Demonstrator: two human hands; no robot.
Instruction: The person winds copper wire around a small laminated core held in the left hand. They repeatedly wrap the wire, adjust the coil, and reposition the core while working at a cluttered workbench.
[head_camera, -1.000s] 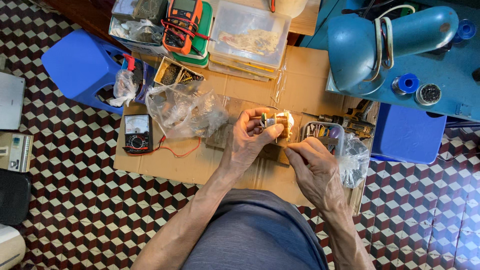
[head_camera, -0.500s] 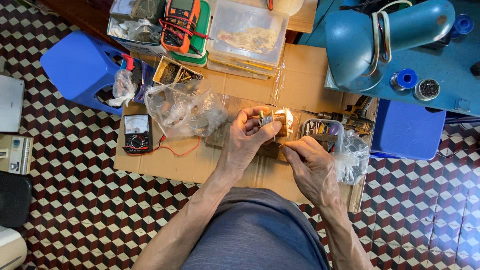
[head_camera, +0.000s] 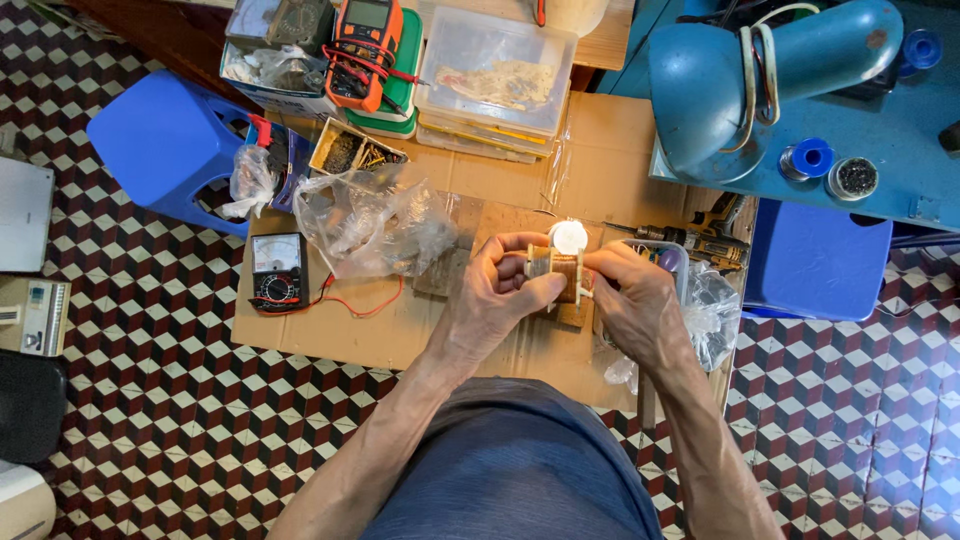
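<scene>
Below, we see a cardboard-covered surface (head_camera: 330, 335) on a checkered tile floor (head_camera: 150, 400), with a blue stool (head_camera: 165, 150) beside it. Our fingers partly hide the wire coil (head_camera: 556, 268); its winding detail is unclear. Left hand (head_camera: 490, 300) and right hand (head_camera: 635, 300) both clasp the coil above the surface, long axis running left-right.

Likely a repair workshop — multimeters (head_camera: 365, 40), screw box (head_camera: 356, 152).
</scene>
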